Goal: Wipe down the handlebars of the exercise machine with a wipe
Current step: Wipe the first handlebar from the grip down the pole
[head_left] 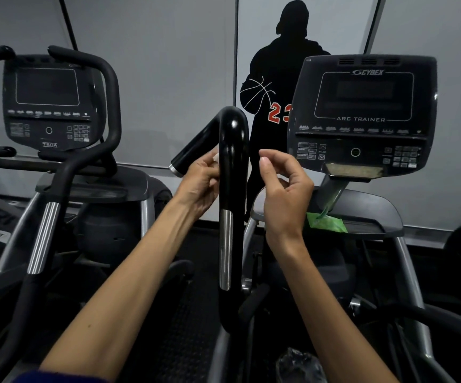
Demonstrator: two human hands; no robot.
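A glossy black tubular handlebar (233, 172) with a rounded bend at its top is seen upright in the middle of the view, between the two hands; a brushed silver metal sensor strip (226, 248) is set into its shaft below the fingers, and a shorter black branch with a silver end cap slants down and away to the left of the bend. The left hand (200, 186) is held against the left side of the shaft, its fingers curled, and a small white wipe (216, 158) is pinched at the fingertips, pressed to the tube just above the knuckles; only a corner of the wipe is shown, the rest being hidden by the hand and the tube. The right hand (284, 189) is held just to the right of the shaft, apart from it, with fingers loosely curled and thumb and forefinger drawn close together; whether anything is held between them cannot be told. Beyond the right fingers a dark grey console lettered ARC TRAINER (362, 114) is seen, and below it, lower than the right wrist's level, a green soft packet (327, 223) lies on the machine's grey tray (384, 214). Beyond the left fingers a second dark console marked 750A (48, 106) is seen.
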